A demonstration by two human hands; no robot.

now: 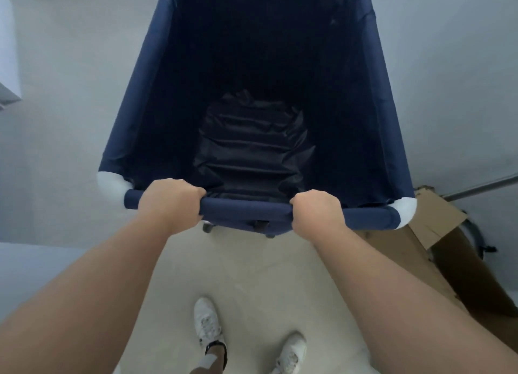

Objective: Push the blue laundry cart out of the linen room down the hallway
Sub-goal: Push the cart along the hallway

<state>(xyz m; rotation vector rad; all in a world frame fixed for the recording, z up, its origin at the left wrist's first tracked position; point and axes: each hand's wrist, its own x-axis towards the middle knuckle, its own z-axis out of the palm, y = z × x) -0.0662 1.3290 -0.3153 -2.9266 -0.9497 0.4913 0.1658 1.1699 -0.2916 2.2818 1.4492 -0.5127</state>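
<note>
The blue laundry cart [134, 99] fills the upper middle of the head view, a deep navy fabric bin with white corner joints and a dark, crumpled liner at its bottom. Its near rim bar [246, 209] runs across in front of me. My left hand [172, 202] grips that bar left of centre, fingers curled over the top. My right hand [318, 212] grips it right of centre in the same way. Both forearms reach forward from the bottom corners. Small castors show under the near edge.
A flattened brown cardboard box [437, 250] lies on the floor close against the cart's right near corner, with a grey metal bar [482, 187] beyond it. Pale walls flank both sides. My white shoes [207, 323] stand on the beige floor behind the cart.
</note>
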